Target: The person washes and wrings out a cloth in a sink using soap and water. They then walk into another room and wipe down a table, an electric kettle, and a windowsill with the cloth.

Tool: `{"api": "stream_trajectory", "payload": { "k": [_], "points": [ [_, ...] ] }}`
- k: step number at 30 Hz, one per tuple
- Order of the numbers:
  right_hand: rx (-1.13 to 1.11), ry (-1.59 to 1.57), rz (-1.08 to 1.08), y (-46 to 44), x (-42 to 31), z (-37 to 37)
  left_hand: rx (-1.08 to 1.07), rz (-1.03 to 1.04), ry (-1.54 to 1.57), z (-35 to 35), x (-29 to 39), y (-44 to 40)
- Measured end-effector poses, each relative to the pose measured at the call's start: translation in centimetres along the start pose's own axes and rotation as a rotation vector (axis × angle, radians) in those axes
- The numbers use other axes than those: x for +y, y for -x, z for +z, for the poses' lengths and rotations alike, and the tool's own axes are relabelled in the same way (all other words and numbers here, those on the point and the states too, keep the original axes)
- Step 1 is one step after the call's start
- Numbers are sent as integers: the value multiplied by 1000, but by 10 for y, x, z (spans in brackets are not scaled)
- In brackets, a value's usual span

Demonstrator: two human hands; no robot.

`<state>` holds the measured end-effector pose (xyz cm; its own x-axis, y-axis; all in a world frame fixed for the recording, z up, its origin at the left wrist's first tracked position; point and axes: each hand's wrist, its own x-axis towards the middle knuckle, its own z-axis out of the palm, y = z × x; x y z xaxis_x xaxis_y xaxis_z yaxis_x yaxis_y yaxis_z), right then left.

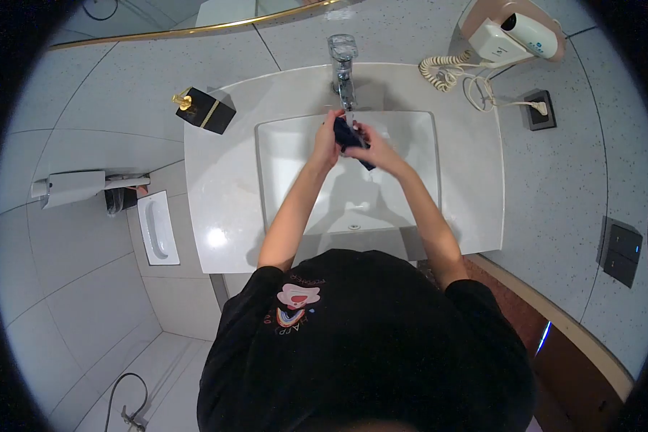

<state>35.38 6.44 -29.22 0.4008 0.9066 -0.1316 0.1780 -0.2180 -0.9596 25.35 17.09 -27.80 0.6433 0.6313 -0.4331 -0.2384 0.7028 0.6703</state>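
Below the faucet (343, 68), a small bunched dark navy cloth (345, 134) is held between my two hands over the sink (281, 187). My left hand (325, 141) grips its left side, fingers pointing up near the spout. From the right, my right hand (376, 150) has its fingers closed on the cloth, and a loose end hangs below it. A thin stream of water seems to fall from the spout onto the cloth. What exact kind of cloth it is, I cannot make out.
A black dispenser bottle with a gold pump (207, 111) stands on the counter's (219, 194) left. At the back right, a hair dryer (531, 36) hangs on the wall, its coiled cord (443, 72) resting by the counter. A plug sits in the wall socket (540, 109).
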Motion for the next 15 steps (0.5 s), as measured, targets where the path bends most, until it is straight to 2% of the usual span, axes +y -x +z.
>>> {"api": "stream_trajectory", "payload": {
  "k": [3,4,7,9,11,13,15],
  "points": [
    [-58,110,143,18,2,1,42,-127,-337,1,-12,15],
    [-13,175,162,21,2,3,-61,110,-796,-11,-16,13],
    [162,342,172,29,2,5,129,679,-1926,-23,-7,46],
    [321,413,114,30,3,5,-147,-76,-2042,-17,21,64],
    [317,441,153,27,-1,-3,-271,-61,-1983,-15,47,94],
    [270,434,187,26,-3,-12,-203,343,-1677,2,73,124],
    [220,435,167,29,-1,-15,-163,430,-1468,52,119,162]
  ]
}}
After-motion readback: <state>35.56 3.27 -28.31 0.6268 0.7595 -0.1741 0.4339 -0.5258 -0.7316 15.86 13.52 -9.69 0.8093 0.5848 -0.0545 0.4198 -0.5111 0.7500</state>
